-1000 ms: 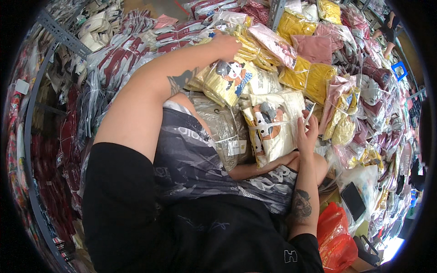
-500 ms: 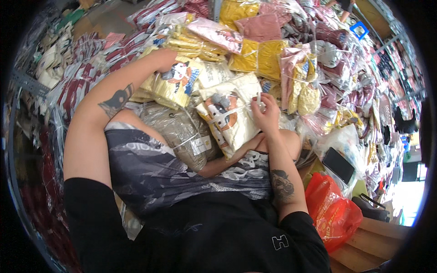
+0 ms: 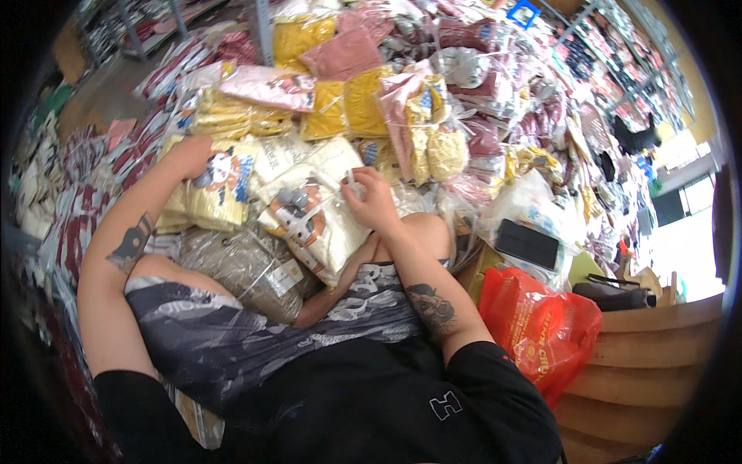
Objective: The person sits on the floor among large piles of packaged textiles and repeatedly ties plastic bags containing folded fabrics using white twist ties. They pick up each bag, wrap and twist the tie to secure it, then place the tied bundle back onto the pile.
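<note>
Fingers: right hand (image 3: 369, 198) pinching white tie (image 3: 351, 182) at cream bundle (image 3: 336, 234), near edge of garment pile (image 3: 359, 104); left hand (image 3: 192, 156) on yellow bundle (image 3: 216, 197), grip unclear to me; slackened pinch could, I judge, lose the tie.

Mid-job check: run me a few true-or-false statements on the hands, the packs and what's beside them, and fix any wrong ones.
1. The left hand is at the yellow pack. True.
2. Both hands are at the same pack. False: the right hand is at the cream pack, with a white strip in its fingers.
3. A white label shows on the brown pack. True.
4. The phone lies to the left of both hands. False: the phone is to their right.
5. The red bag is on the person's right. True.
6. The cream pack's front is plain. False: it shows a cartoon animal.
</note>
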A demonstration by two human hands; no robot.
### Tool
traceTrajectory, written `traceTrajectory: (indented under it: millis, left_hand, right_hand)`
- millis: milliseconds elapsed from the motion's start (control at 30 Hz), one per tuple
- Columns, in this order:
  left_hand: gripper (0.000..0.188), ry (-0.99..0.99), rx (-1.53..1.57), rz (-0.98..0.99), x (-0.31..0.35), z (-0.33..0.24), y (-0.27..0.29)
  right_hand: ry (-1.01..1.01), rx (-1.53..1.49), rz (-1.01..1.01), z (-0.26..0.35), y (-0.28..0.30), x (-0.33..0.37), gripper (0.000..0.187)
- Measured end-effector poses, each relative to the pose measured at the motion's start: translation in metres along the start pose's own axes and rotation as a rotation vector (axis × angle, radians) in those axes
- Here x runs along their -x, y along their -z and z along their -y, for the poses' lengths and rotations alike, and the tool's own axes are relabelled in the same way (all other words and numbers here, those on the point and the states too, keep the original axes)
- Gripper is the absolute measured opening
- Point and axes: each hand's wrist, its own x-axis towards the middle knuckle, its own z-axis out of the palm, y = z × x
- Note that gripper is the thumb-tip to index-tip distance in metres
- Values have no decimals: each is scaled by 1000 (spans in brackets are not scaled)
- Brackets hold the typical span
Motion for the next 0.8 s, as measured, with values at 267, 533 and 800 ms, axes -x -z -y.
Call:
traceTrajectory:
  millis: [267,533,800]
  left_hand:
    - [31,72,54,21,5,0,-1]
    - [30,37,26,1,6,2,-4]
    - [28,56,-11,28,4,1,-3]
  right_hand:
    - [21,45,-12,-2,-2,-2,28]
    - [-4,-4,-17,-4,-5,1,27]
    - [-18,-2,-4,5,2,0,25]
